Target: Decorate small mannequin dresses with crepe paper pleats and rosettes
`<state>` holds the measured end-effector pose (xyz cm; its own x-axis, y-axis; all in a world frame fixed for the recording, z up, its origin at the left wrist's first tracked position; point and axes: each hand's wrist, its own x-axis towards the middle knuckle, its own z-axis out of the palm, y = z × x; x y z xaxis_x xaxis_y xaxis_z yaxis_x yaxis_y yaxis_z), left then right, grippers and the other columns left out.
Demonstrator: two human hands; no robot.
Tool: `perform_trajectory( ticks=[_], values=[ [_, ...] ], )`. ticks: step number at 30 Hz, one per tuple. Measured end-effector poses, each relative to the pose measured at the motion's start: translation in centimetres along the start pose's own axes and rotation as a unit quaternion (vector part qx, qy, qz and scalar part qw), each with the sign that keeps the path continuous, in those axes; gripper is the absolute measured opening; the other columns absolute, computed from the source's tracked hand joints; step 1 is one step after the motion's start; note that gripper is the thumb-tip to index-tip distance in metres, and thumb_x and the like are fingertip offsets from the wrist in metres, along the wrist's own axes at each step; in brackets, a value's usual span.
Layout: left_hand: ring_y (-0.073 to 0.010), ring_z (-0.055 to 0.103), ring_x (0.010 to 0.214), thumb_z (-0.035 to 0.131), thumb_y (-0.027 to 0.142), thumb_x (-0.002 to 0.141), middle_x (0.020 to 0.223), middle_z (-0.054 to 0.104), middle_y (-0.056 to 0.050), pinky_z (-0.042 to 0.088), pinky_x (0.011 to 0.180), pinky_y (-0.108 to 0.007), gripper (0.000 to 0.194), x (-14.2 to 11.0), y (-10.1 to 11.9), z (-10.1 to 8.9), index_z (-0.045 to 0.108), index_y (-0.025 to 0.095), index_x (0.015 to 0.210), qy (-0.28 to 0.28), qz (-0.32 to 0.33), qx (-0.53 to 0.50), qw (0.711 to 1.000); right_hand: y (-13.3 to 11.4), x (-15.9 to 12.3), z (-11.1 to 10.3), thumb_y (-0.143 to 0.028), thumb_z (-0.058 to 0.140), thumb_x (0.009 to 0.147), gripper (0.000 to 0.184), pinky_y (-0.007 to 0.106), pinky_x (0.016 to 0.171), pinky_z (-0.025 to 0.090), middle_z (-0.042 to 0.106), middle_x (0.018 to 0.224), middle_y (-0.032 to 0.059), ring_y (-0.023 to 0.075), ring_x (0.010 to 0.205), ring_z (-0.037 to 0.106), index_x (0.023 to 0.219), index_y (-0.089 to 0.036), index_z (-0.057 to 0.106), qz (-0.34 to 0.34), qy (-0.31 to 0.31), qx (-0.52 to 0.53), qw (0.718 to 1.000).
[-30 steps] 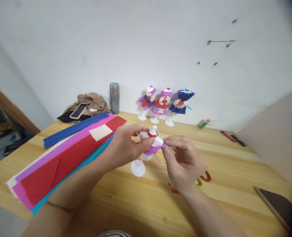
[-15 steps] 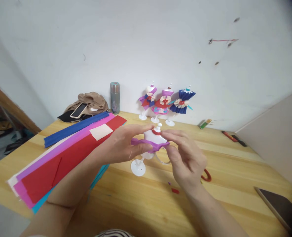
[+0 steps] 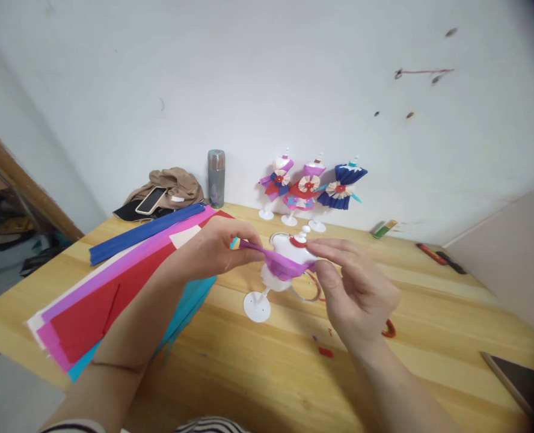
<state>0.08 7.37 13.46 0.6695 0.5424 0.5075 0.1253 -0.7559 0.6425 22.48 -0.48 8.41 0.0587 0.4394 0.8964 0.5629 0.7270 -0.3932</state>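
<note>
Head view: left hand (image 3: 217,248) pinches one wrinkled purple strip (image 3: 285,266), right hand (image 3: 357,294) one smooth mannequin (image 3: 282,245); beyond them, three dressed mannequins (image 3: 309,184).

Head view as received at my remote station: moderately bright, diffuse light, its source outside my field. The wall (image 3: 204,90) appears pale grey and evenly lit at centre, duller toward the edges; a blurred black patch closes off the top right corner. On the table (image 3: 249,355), I note soft-edged shade beside the right hand (image 3: 357,291) and forearm (image 3: 397,373), deepening along the near side. The white dress form (image 3: 282,246) is bright, its surface detail faint; a pale sheen marks the flask (image 3: 216,180). Fine detail is smeared throughout. Rightward, the dark tablet (image 3: 515,379) blurs, and wide-angle distortion stretches the margins.
</note>
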Motion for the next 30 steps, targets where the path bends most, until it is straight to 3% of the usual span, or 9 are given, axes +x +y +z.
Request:
perform_trajectory(
  ticks=[4,9,15,23,27,30],
  values=[
    [-0.0146,0.07,0.074,0.071,0.027,0.089,0.082,0.079,-0.007,0.053,0.068,-0.023,0.014,0.4,-0.3,0.0,0.077,0.015,0.085,-0.001,-0.016,-0.031,0.999,0.1,0.0,0.0,-0.009,0.065,0.091,0.03,0.044,0.079,0.061,0.079,0.103,0.0049,0.0243,0.094,0.074,0.11,-0.03,0.076,0.001,0.004,0.002,1.0],
    [-0.018,0.075,0.086,0.078,0.028,0.082,0.095,0.081,-0.008,0.057,0.079,-0.026,0.016,0.6,-0.5,0.6,0.079,0.017,0.093,0.016,0.023,-0.059,0.998,0.3,-0.1,0.1,-0.011,0.066,0.091,0.027,0.044,0.078,0.062,0.079,0.099,0.0046,0.0249,0.091,0.075,0.107,-0.03,0.076,0.011,0.012,-0.011,1.0],
    [-0.0169,0.075,0.08,0.072,0.026,0.087,0.086,0.081,-0.007,0.057,0.075,-0.025,0.013,0.7,-0.8,1.3,0.078,0.016,0.082,0.032,-0.01,-0.101,0.994,0.3,0.0,0.2,-0.009,0.069,0.089,0.03,0.041,0.08,0.061,0.08,0.101,0.0039,0.0238,0.093,0.076,0.109,-0.03,0.077,0.014,0.008,-0.005,1.0],
    [-0.0147,0.069,0.077,0.074,0.029,0.086,0.085,0.078,-0.008,0.053,0.07,-0.024,0.015,0.6,0.3,1.0,0.077,0.014,0.085,0.01,0.02,-0.075,0.997,0.6,-0.4,0.3,-0.011,0.069,0.089,0.03,0.042,0.084,0.06,0.08,0.103,0.0032,0.0242,0.095,0.076,0.108,-0.032,0.078,0.062,0.012,0.018,0.998],
    [-0.0127,0.066,0.07,0.071,0.028,0.088,0.075,0.075,-0.004,0.052,0.067,-0.023,0.019,0.7,-0.2,1.3,0.072,0.015,0.075,0.042,-0.001,-0.066,0.997,0.6,-0.3,0.3,-0.011,0.068,0.089,0.031,0.043,0.086,0.06,0.08,0.104,0.0035,0.0247,0.097,0.076,0.109,-0.033,0.077,0.066,0.002,0.021,0.998],
    [-0.012,0.064,0.068,0.07,0.023,0.089,0.073,0.074,-0.004,0.05,0.067,-0.023,0.016,0.9,-0.7,1.8,0.071,0.015,0.074,0.074,0.028,-0.045,0.996,0.6,-0.2,0.4,-0.011,0.068,0.09,0.03,0.045,0.087,0.061,0.08,0.104,0.0039,0.0249,0.097,0.076,0.109,-0.033,0.077,0.066,-0.002,0.019,0.998]
  ],
)
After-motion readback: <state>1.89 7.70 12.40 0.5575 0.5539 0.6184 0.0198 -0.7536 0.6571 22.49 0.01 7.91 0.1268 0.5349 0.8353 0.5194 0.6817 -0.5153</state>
